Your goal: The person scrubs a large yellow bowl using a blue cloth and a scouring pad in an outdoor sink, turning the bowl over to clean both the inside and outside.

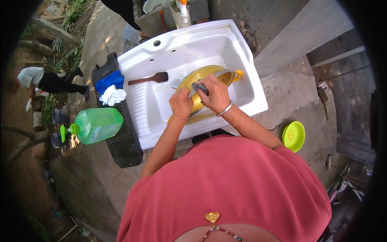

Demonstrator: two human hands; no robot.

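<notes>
A yellow pot [193, 78] with orange handles is tilted inside the white sink [193, 51]. My left hand [181, 102] grips the near-left part of the pot's rim. In my right hand [214, 92] is a grey metal scouring pad [200, 88], held at the pot's rim close to my left fingers. Left of the pot, a brown wooden spatula [149, 78] lies across the sink's ledge, and a translucent utensil [172, 84] rests beside the pot, partly hidden by it.
A black plastic board [127, 151] stands left of the sink, bearing a blue cloth [110, 81], a white cloth [113, 95] and a green pump bottle [98, 125]. A lime-green basin [294, 136] sits on the ground at right. Another person [51, 80] is at far left.
</notes>
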